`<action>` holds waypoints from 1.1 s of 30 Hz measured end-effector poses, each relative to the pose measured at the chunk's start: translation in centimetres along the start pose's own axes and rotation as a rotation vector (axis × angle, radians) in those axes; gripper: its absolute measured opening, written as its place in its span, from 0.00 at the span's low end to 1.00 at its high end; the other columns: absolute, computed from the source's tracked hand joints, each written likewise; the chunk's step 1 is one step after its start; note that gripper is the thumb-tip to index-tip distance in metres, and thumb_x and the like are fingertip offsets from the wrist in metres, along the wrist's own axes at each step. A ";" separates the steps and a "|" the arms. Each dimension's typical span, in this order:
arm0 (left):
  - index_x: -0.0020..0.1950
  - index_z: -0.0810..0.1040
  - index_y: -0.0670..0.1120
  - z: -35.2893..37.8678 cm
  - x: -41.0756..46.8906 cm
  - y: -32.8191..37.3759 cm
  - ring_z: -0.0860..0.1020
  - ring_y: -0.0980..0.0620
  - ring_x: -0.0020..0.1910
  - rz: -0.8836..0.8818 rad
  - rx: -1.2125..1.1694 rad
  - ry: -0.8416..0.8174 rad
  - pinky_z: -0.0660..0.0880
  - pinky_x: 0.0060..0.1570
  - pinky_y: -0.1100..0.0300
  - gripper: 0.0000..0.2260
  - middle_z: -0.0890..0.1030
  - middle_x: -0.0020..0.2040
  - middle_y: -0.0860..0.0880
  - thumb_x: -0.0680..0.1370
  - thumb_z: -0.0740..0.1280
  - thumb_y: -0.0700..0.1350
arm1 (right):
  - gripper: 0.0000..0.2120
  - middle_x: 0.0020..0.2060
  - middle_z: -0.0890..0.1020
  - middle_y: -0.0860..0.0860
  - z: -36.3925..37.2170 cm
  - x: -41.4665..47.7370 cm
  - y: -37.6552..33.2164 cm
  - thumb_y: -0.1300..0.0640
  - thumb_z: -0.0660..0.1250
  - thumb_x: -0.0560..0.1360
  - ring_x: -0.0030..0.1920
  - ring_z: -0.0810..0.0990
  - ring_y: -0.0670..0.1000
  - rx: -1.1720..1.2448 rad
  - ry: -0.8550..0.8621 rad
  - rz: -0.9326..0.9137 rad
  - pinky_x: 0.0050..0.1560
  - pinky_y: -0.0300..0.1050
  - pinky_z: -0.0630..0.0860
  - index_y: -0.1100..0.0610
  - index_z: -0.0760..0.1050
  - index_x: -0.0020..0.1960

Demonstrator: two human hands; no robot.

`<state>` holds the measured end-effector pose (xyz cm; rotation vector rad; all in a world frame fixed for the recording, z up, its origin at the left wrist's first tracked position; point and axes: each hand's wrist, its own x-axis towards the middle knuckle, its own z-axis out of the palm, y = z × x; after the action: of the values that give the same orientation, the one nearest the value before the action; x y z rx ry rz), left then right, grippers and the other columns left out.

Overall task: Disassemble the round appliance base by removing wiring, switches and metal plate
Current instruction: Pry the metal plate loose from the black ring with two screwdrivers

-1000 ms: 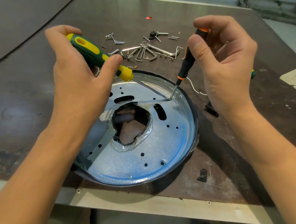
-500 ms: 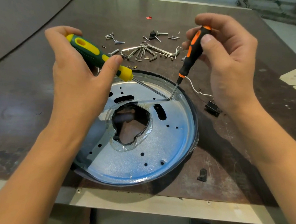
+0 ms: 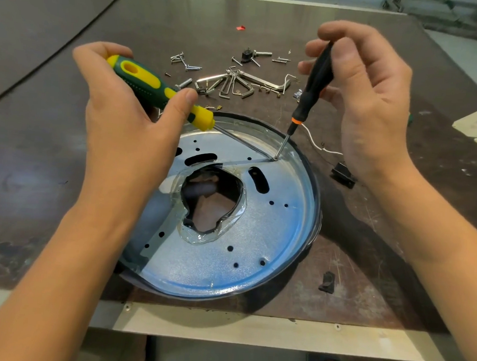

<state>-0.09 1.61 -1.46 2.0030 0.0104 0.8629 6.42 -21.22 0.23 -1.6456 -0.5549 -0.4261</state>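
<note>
My left hand (image 3: 123,134) grips the green-and-yellow screwdriver (image 3: 153,88) and my right hand (image 3: 370,104) pinches the black screwdriver (image 3: 316,81) — both tips meet at the metal plate's (image 3: 256,237) far rim. The round base (image 3: 317,221) sits near the worktop's (image 3: 379,286) front edge. Screws (image 3: 183,61), a switch (image 3: 343,175) and a white wire (image 3: 315,141) already lie loose — I judge only the plate is left.

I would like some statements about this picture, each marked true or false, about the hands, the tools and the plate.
1. The left hand grips a green and yellow screwdriver. True.
2. The right hand holds a hammer. False: it holds a black screwdriver with an orange ring.
3. Both tool tips meet near the far rim of the metal plate. True.
4. The plate has no opening in its middle. False: a large irregular hole is there.
5. Hex keys lie on the table beyond the plate. True.
</note>
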 end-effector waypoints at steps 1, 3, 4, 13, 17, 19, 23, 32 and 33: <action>0.60 0.60 0.50 0.0 0.0 0.0 0.72 0.66 0.38 -0.002 -0.002 0.001 0.73 0.44 0.65 0.23 0.68 0.41 0.62 0.76 0.73 0.51 | 0.11 0.53 0.79 0.58 0.0 0.1 0.0 0.63 0.62 0.84 0.51 0.80 0.60 -0.047 0.005 -0.032 0.55 0.56 0.79 0.64 0.74 0.65; 0.59 0.60 0.50 0.0 0.0 0.0 0.72 0.67 0.38 0.002 -0.001 0.004 0.72 0.42 0.69 0.23 0.68 0.42 0.61 0.76 0.73 0.51 | 0.10 0.52 0.78 0.56 -0.1 0.3 0.1 0.64 0.66 0.82 0.49 0.78 0.54 -0.116 0.016 -0.086 0.55 0.56 0.78 0.62 0.76 0.63; 0.59 0.60 0.49 0.0 0.0 0.0 0.72 0.68 0.38 0.006 0.002 0.005 0.70 0.42 0.72 0.23 0.68 0.42 0.61 0.76 0.73 0.50 | 0.10 0.51 0.79 0.56 -0.1 0.3 0.2 0.66 0.66 0.82 0.49 0.78 0.55 -0.117 0.013 -0.090 0.55 0.56 0.79 0.62 0.76 0.63; 0.59 0.60 0.49 0.0 0.1 0.0 0.72 0.66 0.39 0.015 0.004 0.006 0.69 0.42 0.72 0.23 0.68 0.43 0.59 0.76 0.73 0.50 | 0.09 0.50 0.78 0.56 0.1 0.1 -0.1 0.64 0.63 0.84 0.48 0.77 0.51 -0.061 0.009 -0.088 0.52 0.53 0.79 0.62 0.75 0.64; 0.59 0.60 0.49 0.1 0.1 0.1 0.72 0.66 0.39 0.022 0.009 0.009 0.70 0.43 0.70 0.23 0.68 0.43 0.59 0.76 0.73 0.50 | 0.13 0.54 0.80 0.59 -0.2 0.2 0.2 0.68 0.59 0.83 0.54 0.82 0.62 -0.009 -0.030 -0.060 0.57 0.52 0.80 0.64 0.72 0.67; 0.59 0.60 0.49 0.1 0.1 0.1 0.72 0.67 0.39 0.032 0.013 0.012 0.70 0.43 0.70 0.23 0.68 0.43 0.60 0.76 0.73 0.50 | 0.14 0.54 0.80 0.60 -0.1 0.1 0.0 0.68 0.55 0.84 0.55 0.81 0.67 0.042 -0.024 -0.018 0.55 0.52 0.80 0.65 0.71 0.67; 0.60 0.60 0.49 0.1 0.1 0.1 0.72 0.70 0.41 0.037 0.011 0.012 0.71 0.44 0.69 0.23 0.67 0.44 0.60 0.76 0.73 0.50 | 0.09 0.46 0.78 0.54 0.3 0.0 -0.3 0.63 0.63 0.84 0.47 0.77 0.52 -0.028 -0.008 -0.083 0.49 0.51 0.80 0.62 0.74 0.63; 0.60 0.60 0.48 0.1 0.1 0.1 0.72 0.70 0.41 0.043 0.007 0.006 0.70 0.43 0.72 0.23 0.67 0.43 0.61 0.76 0.73 0.48 | 0.09 0.47 0.79 0.58 0.2 -0.1 -0.1 0.64 0.59 0.85 0.48 0.79 0.56 0.033 -0.019 -0.048 0.50 0.56 0.78 0.62 0.74 0.62; 0.60 0.60 0.48 0.1 0.1 0.1 0.72 0.70 0.41 0.044 0.008 0.004 0.70 0.44 0.71 0.23 0.67 0.43 0.61 0.76 0.72 0.48 | 0.08 0.47 0.78 0.56 0.4 0.0 -0.2 0.63 0.62 0.84 0.47 0.77 0.55 0.010 -0.017 -0.079 0.50 0.54 0.79 0.61 0.74 0.62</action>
<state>0.00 1.48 -1.37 2.0153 -0.0285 0.8963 6.26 -20.83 0.30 -1.6229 -0.6356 -0.4668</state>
